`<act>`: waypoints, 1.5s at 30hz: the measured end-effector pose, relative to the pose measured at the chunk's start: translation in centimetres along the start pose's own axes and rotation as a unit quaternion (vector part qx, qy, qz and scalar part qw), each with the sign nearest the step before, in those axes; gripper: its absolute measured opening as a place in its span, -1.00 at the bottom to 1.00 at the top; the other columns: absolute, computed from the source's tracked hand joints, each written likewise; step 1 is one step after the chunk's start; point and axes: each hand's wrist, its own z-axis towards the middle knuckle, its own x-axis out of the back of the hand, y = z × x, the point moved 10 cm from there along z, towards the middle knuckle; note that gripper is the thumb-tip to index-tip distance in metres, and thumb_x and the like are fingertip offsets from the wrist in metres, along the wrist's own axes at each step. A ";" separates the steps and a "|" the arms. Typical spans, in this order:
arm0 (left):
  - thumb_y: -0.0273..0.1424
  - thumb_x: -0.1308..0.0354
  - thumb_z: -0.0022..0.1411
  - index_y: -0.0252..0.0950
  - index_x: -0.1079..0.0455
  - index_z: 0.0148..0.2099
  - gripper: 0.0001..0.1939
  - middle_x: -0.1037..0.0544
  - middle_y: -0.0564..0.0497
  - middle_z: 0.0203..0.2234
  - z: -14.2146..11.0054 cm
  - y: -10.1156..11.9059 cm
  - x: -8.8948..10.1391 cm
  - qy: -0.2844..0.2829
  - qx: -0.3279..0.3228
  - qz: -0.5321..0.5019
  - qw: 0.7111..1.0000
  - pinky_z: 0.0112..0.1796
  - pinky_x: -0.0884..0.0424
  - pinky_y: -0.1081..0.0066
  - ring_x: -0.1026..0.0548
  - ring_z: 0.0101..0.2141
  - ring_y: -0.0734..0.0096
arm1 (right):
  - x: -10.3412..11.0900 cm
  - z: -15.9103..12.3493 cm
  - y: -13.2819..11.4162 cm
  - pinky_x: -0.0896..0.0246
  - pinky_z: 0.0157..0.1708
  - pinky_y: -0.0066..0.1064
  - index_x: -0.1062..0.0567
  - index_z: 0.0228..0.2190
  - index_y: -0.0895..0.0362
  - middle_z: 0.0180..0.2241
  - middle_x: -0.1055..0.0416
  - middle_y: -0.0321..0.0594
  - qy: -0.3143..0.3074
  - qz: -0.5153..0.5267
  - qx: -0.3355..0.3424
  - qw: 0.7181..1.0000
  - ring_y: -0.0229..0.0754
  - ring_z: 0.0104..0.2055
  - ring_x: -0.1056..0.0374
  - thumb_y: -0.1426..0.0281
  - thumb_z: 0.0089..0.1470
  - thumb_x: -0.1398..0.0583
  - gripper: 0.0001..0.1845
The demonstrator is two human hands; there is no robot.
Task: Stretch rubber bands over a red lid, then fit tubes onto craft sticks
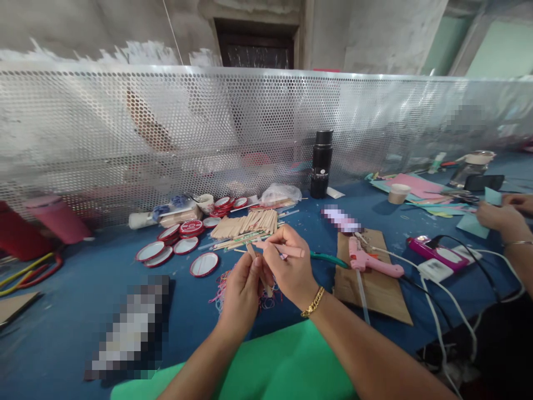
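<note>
As the head view has it, the items about the grip are these. Left hand (245, 280): thumb and fingers closed round one wooden stick (251, 251), held at a slant in front of the wearer, apparently to steady it. Right hand (291, 269): fingers pinched on a slim pink pen (296, 251), its tip by the stick's upper end, a hold that seems chosen for fine control; whether tip and wood touch, one cannot tell. Both hands nearly together, likely so that each can brace the other.

Just beyond the grip: a stack of sticks (245, 223), laid roughly side by side, presumably for easy picking. Left of the grip: a red-rimmed lid (204, 264), pale inside facing up. Beneath the grip: tangled threads (220, 291), partly hidden by the hands. Right of the grip: a pink glue gun (366, 261) resting on brown cardboard (389, 303), which probably guards the blue table (187, 316) from drips. Nearer the wearer than the grip: green sheet (291, 361), under the forearms.
</note>
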 end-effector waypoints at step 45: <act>-0.01 -0.08 0.35 -0.22 -0.32 -0.40 -0.58 -0.36 0.18 -0.68 0.3 0.3 0.5 0.002 -0.017 0.031 0.999 -0.61 -0.14 0.49 -0.25 -0.67 0.51 | 0.1 -0.1 0.3 -0.21 -0.32 -0.33 -0.42 -0.49 0.07 -0.50 -0.41 -0.33 0.012 0.013 -0.006 1.000 -0.17 -0.38 -0.36 0.44 0.07 -0.19 -0.89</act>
